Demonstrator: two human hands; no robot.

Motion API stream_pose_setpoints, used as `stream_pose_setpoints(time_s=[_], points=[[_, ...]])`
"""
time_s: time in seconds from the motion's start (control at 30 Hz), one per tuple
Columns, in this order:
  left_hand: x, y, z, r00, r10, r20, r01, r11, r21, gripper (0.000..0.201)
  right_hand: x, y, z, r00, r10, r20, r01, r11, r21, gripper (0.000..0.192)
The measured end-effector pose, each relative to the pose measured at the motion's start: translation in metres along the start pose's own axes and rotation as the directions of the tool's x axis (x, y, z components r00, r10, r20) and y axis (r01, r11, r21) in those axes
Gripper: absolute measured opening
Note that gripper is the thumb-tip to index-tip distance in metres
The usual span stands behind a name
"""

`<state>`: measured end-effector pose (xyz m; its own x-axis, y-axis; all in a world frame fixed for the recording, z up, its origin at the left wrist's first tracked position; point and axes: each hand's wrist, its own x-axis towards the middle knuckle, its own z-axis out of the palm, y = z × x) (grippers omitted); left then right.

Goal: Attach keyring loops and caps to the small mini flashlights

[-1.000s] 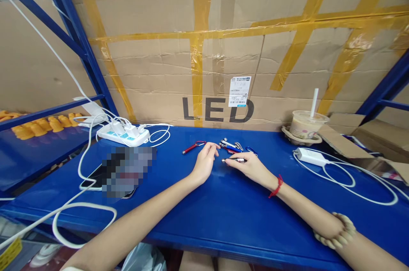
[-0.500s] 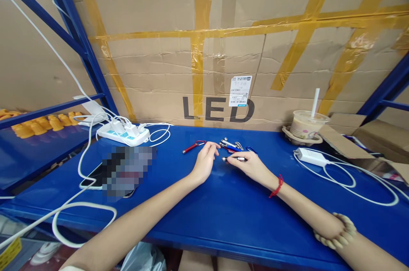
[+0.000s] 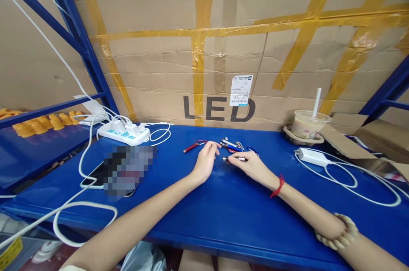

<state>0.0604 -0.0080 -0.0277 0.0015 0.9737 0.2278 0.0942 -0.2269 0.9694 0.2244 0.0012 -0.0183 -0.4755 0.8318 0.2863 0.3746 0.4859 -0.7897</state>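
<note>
While the right hand [image 3: 252,166] pinches a small silver keychain flashlight [image 3: 234,159] between thumb and fingertips, holding it level just above the blue bench [image 3: 223,215], the grip looks light: only the tips close on the barrel, the rest of the hand is loosely curled. The left hand [image 3: 204,162] rests on the bench just left of the flashlight, fingers bent and half open, with nothing held; its fingertips point at the flashlight's free end but stay apart from it.

Just behind the flashlight lies a small pile of keychain flashlights [image 3: 232,145], silver, blue and red tangled with their clips, and to the left of the flashlight, beyond the left hand, a single red flashlight [image 3: 193,147] lies alone. The slim, smooth barrel could slip or roll out of so thin a pinch and drop among the pile, where it would be hard to tell apart. A hand swept back could also hook a clip and drag the whole pile.

Farther right of the flashlight sit a white charger [image 3: 311,157] with its looping cable [image 3: 358,185] and a lidded drink cup [image 3: 307,124] with a straw; a snagged cable could tug the charger, and a knocked cup could spill. Far left of the flashlight, a power strip [image 3: 123,134] carries plugs, well apart from both hands.
</note>
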Motion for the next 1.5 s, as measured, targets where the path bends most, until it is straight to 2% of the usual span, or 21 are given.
stream_pose_setpoints(time_s=[0.87, 1.07, 1.23, 1.3, 1.37, 1.5], points=[[0.003, -0.005, 0.001, 1.000, 0.027, -0.004, -0.027, 1.000, -0.002, 0.022, -0.001, 0.002, 0.001, 1.000, 0.023, 0.005, -0.023, 0.999, -0.044, 0.039], [0.003, -0.005, 0.001, 1.000, 0.025, -0.007, -0.025, 1.000, 0.008, 0.023, -0.001, -0.002, 0.000, 0.999, 0.023, -0.037, -0.024, 0.999, -0.034, 0.049], [0.001, 0.000, 0.001, 1.000, 0.024, 0.002, -0.025, 0.998, 0.051, 0.023, -0.001, 0.001, 0.001, 1.000, -0.009, -0.010, 0.009, 1.000, -0.029, 0.053], [-0.002, 0.004, 0.001, 0.998, 0.046, 0.034, -0.050, 0.987, 0.152, 0.023, -0.001, 0.004, 0.002, 1.000, -0.024, 0.003, 0.024, 0.999, -0.040, 0.054], [-0.005, 0.006, 0.000, 0.988, 0.086, 0.127, -0.121, 0.947, 0.298, 0.023, 0.000, 0.008, 0.003, 0.999, -0.033, 0.023, 0.034, 0.998, -0.056, 0.054], [-0.009, 0.006, -0.004, 0.916, 0.152, 0.372, -0.329, 0.814, 0.478, 0.020, 0.000, 0.012, 0.004, 0.999, -0.038, 0.039, 0.040, 0.998, -0.054, 0.053]])
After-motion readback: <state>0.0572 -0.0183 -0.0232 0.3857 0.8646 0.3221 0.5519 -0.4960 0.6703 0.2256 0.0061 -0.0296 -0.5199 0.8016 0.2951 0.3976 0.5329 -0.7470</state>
